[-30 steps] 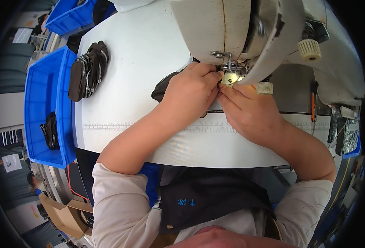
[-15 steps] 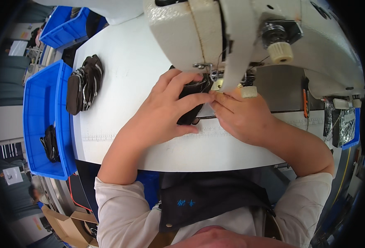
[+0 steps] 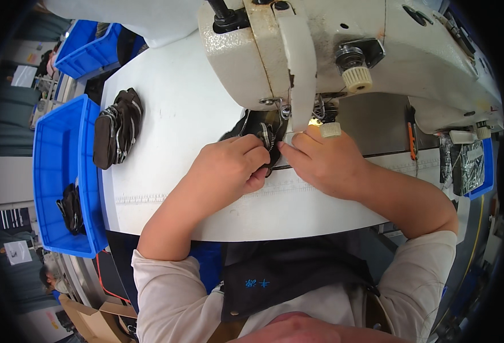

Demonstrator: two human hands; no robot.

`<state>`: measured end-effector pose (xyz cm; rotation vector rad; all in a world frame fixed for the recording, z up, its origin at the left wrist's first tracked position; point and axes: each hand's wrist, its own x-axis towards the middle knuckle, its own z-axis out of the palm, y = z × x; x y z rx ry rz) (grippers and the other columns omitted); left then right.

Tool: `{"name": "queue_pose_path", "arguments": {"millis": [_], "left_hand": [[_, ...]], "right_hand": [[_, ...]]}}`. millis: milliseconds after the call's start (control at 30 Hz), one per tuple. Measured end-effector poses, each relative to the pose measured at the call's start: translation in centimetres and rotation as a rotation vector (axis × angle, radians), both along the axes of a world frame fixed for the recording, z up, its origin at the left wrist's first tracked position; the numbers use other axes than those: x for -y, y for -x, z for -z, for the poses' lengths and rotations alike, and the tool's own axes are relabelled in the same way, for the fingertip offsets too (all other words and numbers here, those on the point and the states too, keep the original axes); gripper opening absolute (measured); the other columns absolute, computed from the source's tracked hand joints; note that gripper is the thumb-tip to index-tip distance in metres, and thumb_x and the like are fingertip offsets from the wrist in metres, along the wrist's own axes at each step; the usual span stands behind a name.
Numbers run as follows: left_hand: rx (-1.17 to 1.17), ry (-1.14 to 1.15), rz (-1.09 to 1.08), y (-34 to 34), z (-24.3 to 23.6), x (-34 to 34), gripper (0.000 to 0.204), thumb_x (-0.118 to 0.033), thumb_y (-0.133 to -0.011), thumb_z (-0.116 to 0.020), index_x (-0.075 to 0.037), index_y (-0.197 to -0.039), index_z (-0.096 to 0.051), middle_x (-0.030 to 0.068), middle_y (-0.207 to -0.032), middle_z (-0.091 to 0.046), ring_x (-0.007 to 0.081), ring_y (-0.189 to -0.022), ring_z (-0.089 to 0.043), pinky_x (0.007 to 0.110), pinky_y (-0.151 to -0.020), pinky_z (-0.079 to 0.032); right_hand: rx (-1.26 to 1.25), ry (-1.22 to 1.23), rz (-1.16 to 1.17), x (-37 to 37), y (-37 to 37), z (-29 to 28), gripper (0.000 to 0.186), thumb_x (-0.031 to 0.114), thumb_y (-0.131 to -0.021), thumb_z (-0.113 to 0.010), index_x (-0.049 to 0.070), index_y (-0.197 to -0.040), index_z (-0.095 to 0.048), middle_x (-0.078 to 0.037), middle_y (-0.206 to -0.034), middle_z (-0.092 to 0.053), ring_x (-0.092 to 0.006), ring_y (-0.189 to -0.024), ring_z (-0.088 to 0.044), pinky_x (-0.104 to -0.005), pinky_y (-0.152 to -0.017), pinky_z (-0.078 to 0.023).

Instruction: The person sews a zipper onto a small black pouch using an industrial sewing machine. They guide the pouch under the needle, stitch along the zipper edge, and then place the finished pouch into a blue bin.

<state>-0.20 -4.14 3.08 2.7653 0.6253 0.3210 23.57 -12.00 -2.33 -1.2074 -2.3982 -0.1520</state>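
Note:
A dark brown zippered pouch lies under the needle end of a white sewing machine. My left hand grips the pouch's near left side, its fingers curled and the thumb pressed against them. Close by, my right hand pinches the pouch's right edge with its fingertips, just in front of the presser foot. The silvery zipper teeth show between the two hands. Part of the pouch is hidden behind my left fingers, and the machine's head covers its far end.
Several similar brown pouches are stacked on the white table's left. Beside it stands a blue bin holding a dark pouch. An orange-handled tool lies right of the machine bed, near dark packets in a blue tray.
My left hand has gone from spread over the pouch to curled round its near edge. The pouch has turned, showing more zipper. My right hand stays close to the foot; the view has shifted slightly.

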Motion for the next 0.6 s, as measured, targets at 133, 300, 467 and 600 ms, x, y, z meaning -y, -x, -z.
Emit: {"name": "queue_pose_path", "arguments": {"millis": [133, 300, 467, 600], "left_hand": [[0.132, 0.096, 0.031, -0.6, 0.3, 0.1, 0.020, -0.006, -0.073, -0.082, -0.008, -0.091, -0.073, 0.0051, -0.092, -0.067, 0.0279, -0.073, -0.068, 0.038, -0.062, -0.056], [0.134, 0.129, 0.078, -1.0, 0.5, 0.3, 0.020, -0.008, -0.074, -0.081, -0.009, -0.092, -0.071, 0.0050, -0.094, -0.067, 0.0279, -0.076, -0.067, 0.038, -0.063, -0.056], [0.288, 0.021, 0.095, -1.5, 0.0, 0.0, 0.020, -0.014, -0.079, -0.079, -0.009, -0.097, -0.072, 0.0051, -0.106, -0.068, 0.0272, -0.093, -0.066, 0.040, -0.074, -0.055], [0.276, -0.225, 0.109, -2.1, 0.5, -0.8, 0.027, -0.020, -0.081, -0.079, -0.008, -0.105, -0.075, 0.0044, -0.115, -0.069, 0.0244, -0.103, -0.064, 0.040, -0.085, -0.052]], "right_hand": [[0.032, -0.122, -0.048, 0.2, 0.2, 0.2, 0.025, 0.013, -0.076, -0.071, 0.006, -0.099, -0.073, -0.001, -0.089, -0.062, -0.0178, -0.080, -0.063, -0.0325, -0.066, -0.048], [-0.009, -0.242, -0.072, 0.2, 0.8, 0.3, 0.013, 0.015, -0.072, -0.070, 0.010, -0.082, -0.065, -0.002, -0.083, -0.058, -0.0181, -0.083, -0.061, -0.0329, -0.064, -0.045], [0.051, -0.186, -0.121, 0.8, 0.6, 0.3, 0.009, 0.015, -0.073, -0.069, 0.010, -0.080, -0.065, -0.002, -0.081, -0.057, -0.0185, -0.079, -0.060, -0.0329, -0.062, -0.043], [0.061, -0.190, -0.119, 0.8, 0.8, 0.1, 0.009, 0.015, -0.075, -0.068, 0.008, -0.079, -0.065, -0.003, -0.078, -0.057, -0.0192, -0.073, -0.059, -0.0332, -0.061, -0.043]]}}
